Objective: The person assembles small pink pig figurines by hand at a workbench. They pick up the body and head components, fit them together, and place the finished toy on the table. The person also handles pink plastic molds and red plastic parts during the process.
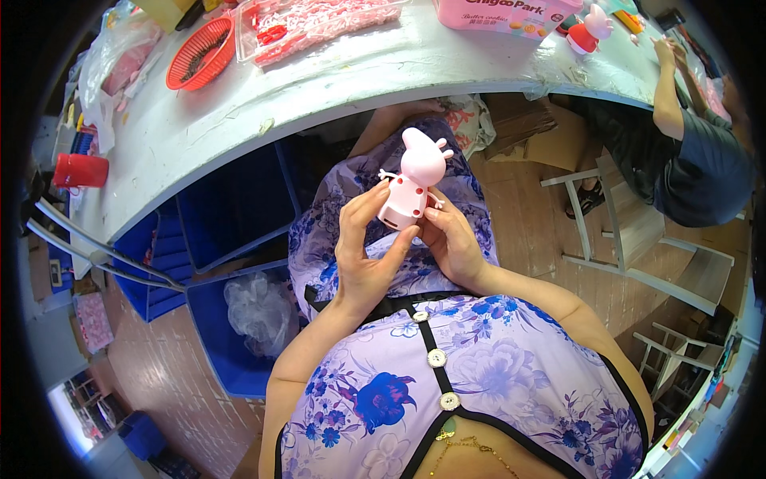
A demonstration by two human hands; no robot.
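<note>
A pink pig toy figure [411, 188] is held upright over my lap, its head toward the table. Thin arms stick out at its sides, and red spots and a small dark slot mark its body. My left hand [365, 251] is closed around the lower left side of the body, thumb near the base. From the other side, my right hand [455, 243] grips the lower right edge with thumb and fingers. The fingertips behind the figure are hidden.
The white table [343, 68] bears a red basket [203, 54] with dark small parts, a clear tray [315, 28] of pink and red pieces, a pink box [503, 16] and another pig figure [589, 32]. Blue bins [239, 335] stand lower left. Another person [694, 168] sits right, near a chair [630, 215].
</note>
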